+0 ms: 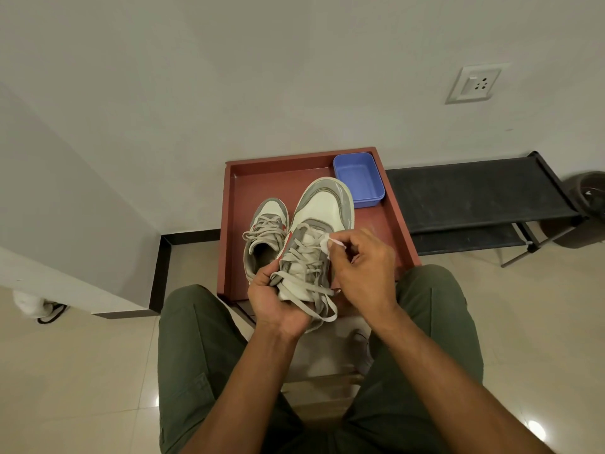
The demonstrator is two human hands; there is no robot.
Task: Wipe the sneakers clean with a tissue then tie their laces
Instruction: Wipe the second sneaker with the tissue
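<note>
Left hand (273, 301) grips the heel of the raised sneaker (314, 244) over the tray's (397, 224) near edge; right hand (363, 263) pinches a tissue (329, 243) against its laces; other sneaker (265, 235) rests on the tray.

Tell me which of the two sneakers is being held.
The larger-looking sneaker nearer the blue tub: left hand grips its heel, right hand presses tissue on it.

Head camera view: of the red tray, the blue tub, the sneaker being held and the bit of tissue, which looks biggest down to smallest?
1. Red tray
2. Held sneaker
3. Blue tub
4. Tissue

The held sneaker is lifted toward the camera, so its lead over the tub is partly nearness.
</note>
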